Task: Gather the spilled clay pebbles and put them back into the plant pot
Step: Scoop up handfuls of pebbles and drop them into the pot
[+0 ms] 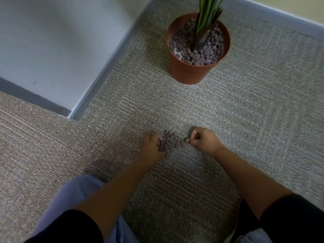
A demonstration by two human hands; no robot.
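A small heap of brown clay pebbles lies on the grey carpet between my hands. My left hand rests on its edge at the heap's left side, fingers cupped against the pebbles. My right hand is at the heap's right side with curled fingers, its fingertips touching the nearest pebbles. Whether it holds any I cannot tell. Farther away stands a terracotta plant pot, upright, filled with more pebbles around a green plant.
A white wall corner with a grey skirting juts in at the left. Another skirting runs behind the pot. My knee in blue fabric is at the lower left. Carpet lies between heap and pot.
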